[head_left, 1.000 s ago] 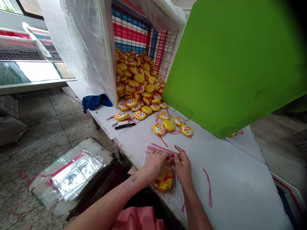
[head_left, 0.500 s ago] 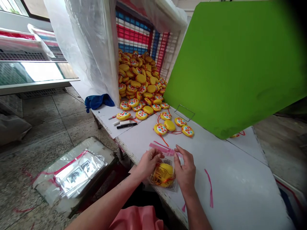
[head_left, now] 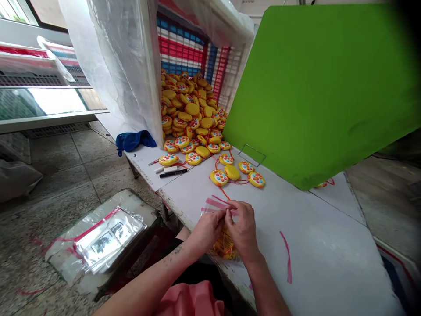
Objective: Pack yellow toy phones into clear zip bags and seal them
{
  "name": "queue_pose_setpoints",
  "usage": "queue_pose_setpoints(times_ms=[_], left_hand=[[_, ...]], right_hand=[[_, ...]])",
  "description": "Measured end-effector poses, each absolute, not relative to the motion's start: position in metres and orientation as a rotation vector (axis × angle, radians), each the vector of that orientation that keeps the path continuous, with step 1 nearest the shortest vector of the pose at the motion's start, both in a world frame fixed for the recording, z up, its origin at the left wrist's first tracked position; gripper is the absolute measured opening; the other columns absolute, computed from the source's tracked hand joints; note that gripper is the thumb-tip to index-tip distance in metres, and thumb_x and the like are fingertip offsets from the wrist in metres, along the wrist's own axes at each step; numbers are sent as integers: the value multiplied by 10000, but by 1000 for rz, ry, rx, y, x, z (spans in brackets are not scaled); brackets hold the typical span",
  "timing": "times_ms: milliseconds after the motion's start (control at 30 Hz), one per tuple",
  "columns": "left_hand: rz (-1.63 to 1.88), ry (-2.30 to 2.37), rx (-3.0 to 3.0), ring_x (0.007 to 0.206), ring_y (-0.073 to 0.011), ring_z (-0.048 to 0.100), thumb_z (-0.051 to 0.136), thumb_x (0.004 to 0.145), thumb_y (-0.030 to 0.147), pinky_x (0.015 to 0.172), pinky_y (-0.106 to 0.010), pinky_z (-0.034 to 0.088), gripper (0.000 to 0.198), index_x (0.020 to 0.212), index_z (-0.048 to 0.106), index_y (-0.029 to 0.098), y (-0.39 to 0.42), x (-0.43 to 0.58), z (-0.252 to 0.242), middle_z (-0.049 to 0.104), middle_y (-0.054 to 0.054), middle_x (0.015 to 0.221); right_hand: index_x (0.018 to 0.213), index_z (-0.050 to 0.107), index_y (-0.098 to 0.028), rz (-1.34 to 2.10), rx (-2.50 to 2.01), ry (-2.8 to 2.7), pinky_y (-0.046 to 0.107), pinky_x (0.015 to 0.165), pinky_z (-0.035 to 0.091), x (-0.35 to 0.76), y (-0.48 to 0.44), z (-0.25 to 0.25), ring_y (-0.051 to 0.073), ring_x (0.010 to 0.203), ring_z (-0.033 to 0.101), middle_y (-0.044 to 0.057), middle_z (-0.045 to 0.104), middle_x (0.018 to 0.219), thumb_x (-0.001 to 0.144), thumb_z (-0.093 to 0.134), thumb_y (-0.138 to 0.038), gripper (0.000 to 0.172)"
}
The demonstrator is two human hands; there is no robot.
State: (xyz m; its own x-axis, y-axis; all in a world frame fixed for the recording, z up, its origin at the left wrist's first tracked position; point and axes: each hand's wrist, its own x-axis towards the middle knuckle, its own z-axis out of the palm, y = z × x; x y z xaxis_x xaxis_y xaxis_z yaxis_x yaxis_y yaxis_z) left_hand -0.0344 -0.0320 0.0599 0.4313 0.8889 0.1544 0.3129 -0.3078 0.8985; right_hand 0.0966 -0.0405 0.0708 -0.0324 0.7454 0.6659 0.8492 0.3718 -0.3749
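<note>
Clear plastic, edged with a pink sealing strip, forms the small bag (head_left: 217, 219) that is held at the near edge of the white table (head_left: 322, 245) in the head view. The bag's mouth is pinched between the fingertips of the left hand (head_left: 208, 229) and the right hand (head_left: 242, 229), both of which are closed on the pink strip with their fingertips meeting. A yellow toy (head_left: 226, 246) is seen inside the bag, below the hands and partly hidden by them (its face cannot be made out).

Just beyond the hands, four loose yellow toys (head_left: 237, 172) with red cords are laid on the table, apart from the bag. Farther back, a large heap of the same toys (head_left: 189, 114) is spilled from a striped crate lined with clear sheeting (head_left: 125, 66). A black marker (head_left: 173, 173) is placed near the heap's front edge, and a blue cloth (head_left: 134, 139) is left beside the sheeting. A green board (head_left: 322, 92) is propped at a tilt on the right. A single pink strip (head_left: 287, 256) is lying on the table to the right of the hands. Down on the left, a stack of clear bags (head_left: 98, 239) is rested on a low stand over the floor.
</note>
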Motion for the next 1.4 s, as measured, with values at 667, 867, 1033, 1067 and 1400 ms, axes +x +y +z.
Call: queue_pose_setpoints(times_ms=[667, 867, 1033, 1067, 1400], left_hand=[[677, 953, 1163, 581, -97, 537, 606, 745, 452, 520, -202, 410, 326, 850, 608, 144, -5, -48, 27, 639, -7, 727], [678, 922, 1140, 602, -104, 544, 610, 733, 455, 522, -213, 415, 323, 818, 577, 146, -3, -51, 22, 634, -12, 743], [687, 904, 1127, 624, -105, 551, 615, 745, 469, 527, -207, 409, 342, 831, 562, 142, -2, -53, 15, 630, -24, 762], [690, 902, 1130, 621, -104, 551, 613, 749, 467, 523, -204, 403, 341, 833, 560, 141, -2, -53, 14, 630, -26, 759], [679, 896, 1161, 658, -121, 567, 600, 767, 471, 550, -221, 422, 330, 841, 556, 153, 0, -52, 9, 659, -48, 821]], right_hand=[[1071, 687, -203, -39, -2104, -1533, 455, 842, 456, 289, -104, 26, 294, 1024, 554, 126, 596, 1145, 782, 387, -362, 446], [991, 662, -200, 480, -1811, -1605, 370, 841, 476, 201, -62, 29, 218, 908, 611, 75, 655, 982, 850, 409, -352, 327], [1013, 659, -186, 168, -1870, -1776, 383, 827, 473, 209, -57, 23, 221, 895, 592, 80, 629, 957, 845, 354, -247, 353], [1052, 647, -178, 56, -1890, -1790, 392, 832, 470, 220, -62, 22, 230, 905, 583, 90, 623, 970, 854, 352, -254, 363], [699, 614, -187, -458, -1987, -1904, 441, 854, 438, 331, -159, -10, 279, 927, 568, 118, 614, 982, 728, 439, -132, 186]])
